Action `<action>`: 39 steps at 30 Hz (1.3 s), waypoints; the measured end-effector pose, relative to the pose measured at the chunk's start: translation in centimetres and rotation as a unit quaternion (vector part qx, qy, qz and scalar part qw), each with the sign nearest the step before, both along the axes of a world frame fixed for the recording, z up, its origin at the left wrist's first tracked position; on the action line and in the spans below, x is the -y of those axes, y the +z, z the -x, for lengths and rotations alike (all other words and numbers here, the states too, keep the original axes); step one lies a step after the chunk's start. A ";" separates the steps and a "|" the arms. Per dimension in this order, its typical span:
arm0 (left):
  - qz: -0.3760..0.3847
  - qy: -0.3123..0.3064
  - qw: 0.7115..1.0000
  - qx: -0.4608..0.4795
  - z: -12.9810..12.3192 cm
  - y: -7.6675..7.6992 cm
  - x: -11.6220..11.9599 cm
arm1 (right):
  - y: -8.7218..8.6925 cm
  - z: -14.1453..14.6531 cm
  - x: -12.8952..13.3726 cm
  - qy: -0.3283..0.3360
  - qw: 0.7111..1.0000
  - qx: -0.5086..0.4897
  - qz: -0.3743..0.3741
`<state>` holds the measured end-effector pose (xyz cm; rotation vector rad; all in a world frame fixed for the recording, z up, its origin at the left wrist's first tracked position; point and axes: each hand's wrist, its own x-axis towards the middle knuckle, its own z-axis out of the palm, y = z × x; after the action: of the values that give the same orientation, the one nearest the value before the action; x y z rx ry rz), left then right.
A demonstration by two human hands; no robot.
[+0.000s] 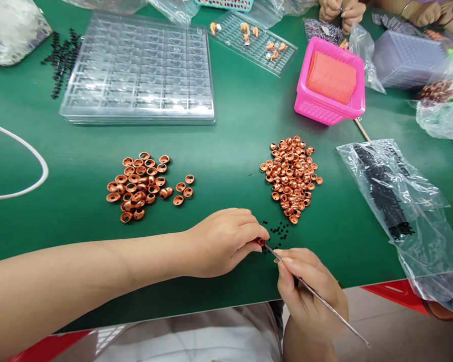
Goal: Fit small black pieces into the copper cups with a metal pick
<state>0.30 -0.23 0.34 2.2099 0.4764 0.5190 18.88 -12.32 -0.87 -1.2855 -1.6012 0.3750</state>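
Observation:
Between thumb and fingertips, my left hand (226, 242) pinches a small copper-coloured cup-shaped piece (261, 242) low over the table's near edge. My right hand (311, 284) grips a thin metal pick (326, 305) like a pen, its tip at the copper piece. Whether the tip is inside the piece I cannot tell. Just beyond the fingertips lie tiny black dots (279, 230) scattered on the green table. A dense pile of similar copper pieces (291, 173) lies past them, and a looser group of copper pieces (136, 186) sits to the left.
Stacked clear plastic trays (139, 70) stand at back left beside black plastic strips (62, 60). A pink basket (330, 108) holds an orange-red block. At right lies a clear bag of black parts (385, 191). A white cable (38, 156) loops at left. Another person's hands (342, 12) work across the table.

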 end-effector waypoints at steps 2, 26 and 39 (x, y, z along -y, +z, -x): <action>-0.004 0.001 1.000 0.007 0.0 -0.1 0.0 | 0.0 -0.1 0.0 -0.002 1.000 0.007 0.008; -0.038 -0.003 0.999 0.001 -0.1 -0.4 0.1 | 0.1 0.2 -0.1 -0.011 1.000 -0.015 0.004; -0.038 -0.002 0.999 0.001 -0.1 -0.5 0.2 | 0.1 0.1 -0.1 -0.004 1.000 -0.013 0.014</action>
<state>0.36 -0.39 -0.12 2.2819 0.4576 0.5438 18.83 -12.26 -0.79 -1.3031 -1.5738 0.4076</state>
